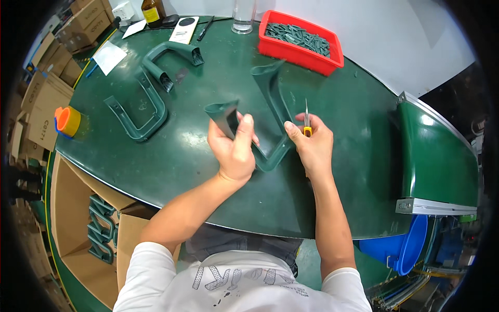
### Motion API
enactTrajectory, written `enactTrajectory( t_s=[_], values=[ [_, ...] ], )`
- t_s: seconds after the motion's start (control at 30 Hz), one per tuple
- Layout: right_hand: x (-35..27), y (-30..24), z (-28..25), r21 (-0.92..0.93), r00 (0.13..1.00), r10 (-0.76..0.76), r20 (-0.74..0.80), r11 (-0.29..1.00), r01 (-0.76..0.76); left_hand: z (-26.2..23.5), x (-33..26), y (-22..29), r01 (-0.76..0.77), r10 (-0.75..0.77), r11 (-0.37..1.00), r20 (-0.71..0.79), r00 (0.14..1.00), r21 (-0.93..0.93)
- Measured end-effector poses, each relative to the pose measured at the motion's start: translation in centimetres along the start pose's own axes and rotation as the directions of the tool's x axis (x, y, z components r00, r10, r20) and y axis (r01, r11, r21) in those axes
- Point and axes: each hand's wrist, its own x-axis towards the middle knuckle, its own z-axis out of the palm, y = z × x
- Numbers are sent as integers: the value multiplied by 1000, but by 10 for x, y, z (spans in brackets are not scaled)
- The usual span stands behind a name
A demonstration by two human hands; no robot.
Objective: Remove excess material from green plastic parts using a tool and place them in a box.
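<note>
Your white shirt [249, 281] fills the lower edge. Beyond it, the fingers of your left hand [234, 148] close around the left arm of a green U-shaped piece [276, 155]; those of your right hand [316, 143] grip a yellow-handled pointed tool [307, 131], thumb seemingly against the piece. It sits between your hands, bend toward you, both long arms running away and leaning left. The tool's tip points away, just right of the right arm. Farther out, the green desk [353, 171] carries two similar pieces [158, 106] leftward and a red bin [296, 58] behind.
</note>
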Motion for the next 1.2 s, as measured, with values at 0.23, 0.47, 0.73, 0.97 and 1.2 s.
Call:
enactTrajectory(
  t_s=[0.23,0.47,0.73,0.97,1.2],
  values=[
    [-3,2,-2,-80,992,47,121,996,-37,-9,-11,1,-228,207,966,164,964,121],
    [-15,-4,14,56,999,23,29,998,-25,1,-1,2,-170,168,961,28,985,218],
    [-64,-24,29,65,919,-395,14,917,394,-21,55,-23,127,-21,968,-436,900,215],
    [-23,-103,-48,-238,309,-943,-126,331,913,-26,43,-8,424,-439,895,-111,891,-135],
    [37,-27,-37,-104,902,-431,-33,899,426,-29,39,-20,568,-581,765,56,812,-303]
  ],
)
